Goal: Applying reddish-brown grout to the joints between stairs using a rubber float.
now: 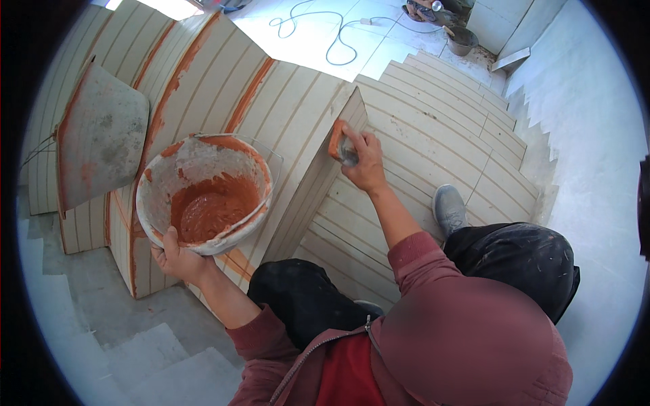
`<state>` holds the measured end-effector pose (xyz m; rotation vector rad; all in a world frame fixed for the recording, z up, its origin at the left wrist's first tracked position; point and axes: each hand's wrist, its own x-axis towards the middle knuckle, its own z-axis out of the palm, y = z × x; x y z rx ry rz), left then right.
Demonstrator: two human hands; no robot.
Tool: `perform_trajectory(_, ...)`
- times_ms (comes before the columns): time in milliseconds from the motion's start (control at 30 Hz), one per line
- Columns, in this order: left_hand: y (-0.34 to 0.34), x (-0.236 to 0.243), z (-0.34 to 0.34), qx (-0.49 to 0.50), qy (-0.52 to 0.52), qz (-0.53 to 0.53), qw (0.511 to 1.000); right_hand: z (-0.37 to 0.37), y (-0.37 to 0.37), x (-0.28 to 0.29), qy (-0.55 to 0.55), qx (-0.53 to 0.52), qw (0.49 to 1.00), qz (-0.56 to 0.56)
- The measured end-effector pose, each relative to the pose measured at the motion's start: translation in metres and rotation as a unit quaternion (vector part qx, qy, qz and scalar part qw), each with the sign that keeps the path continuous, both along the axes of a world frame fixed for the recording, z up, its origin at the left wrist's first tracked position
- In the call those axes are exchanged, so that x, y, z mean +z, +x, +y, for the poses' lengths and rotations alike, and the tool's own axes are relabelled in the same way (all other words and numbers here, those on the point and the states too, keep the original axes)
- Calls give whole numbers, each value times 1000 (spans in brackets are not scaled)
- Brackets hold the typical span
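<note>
My left hand (pixel 181 260) grips the near rim of a whitish bucket (pixel 150 203), thumb over the edge. Wet orange-brown paste (pixel 215 203) lies inside, with dried smears up the wall and a thin wire handle at the rim. The bucket is tilted toward me over the striped, wood-look tiled ledge. My right hand (pixel 365 161) is closed around a small block-shaped tool (pixel 335 141), orange on one side and greyish near my palm; its exact kind cannot be made out. It is at the upright tiled face below the ledge's edge, and contact is hard to tell.
A grey bucket (pixel 105 139) stands tilted at the left. Orange paste fills some tile joints (pixel 250 95). Striped tiled steps (pixel 433 128) descend ahead, beside a pale wall (pixel 596 135). Beyond are a cable (pixel 338 34) and a dark pail (pixel 462 42). Grey steps (pixel 149 352) lie lower left.
</note>
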<state>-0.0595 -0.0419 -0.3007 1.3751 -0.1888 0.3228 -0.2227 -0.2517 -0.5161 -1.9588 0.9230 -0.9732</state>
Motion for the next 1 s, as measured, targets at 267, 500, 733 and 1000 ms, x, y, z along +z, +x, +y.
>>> perform_trajectory(267,-11,1,-1,-5,16,-3,1000,-4,11,0,4,-21,1000,-23)
perform_trajectory(500,-1,-3,10,-49,9,-1,999,-2,9,2,16,-40,999,-16)
perform_trajectory(733,-11,0,4,-25,11,2,1000,7,12,0,-23,-55,998,-8)
perform_trajectory(1000,-7,3,-1,-23,27,2,999,-8,12,2,-16,-59,998,-31)
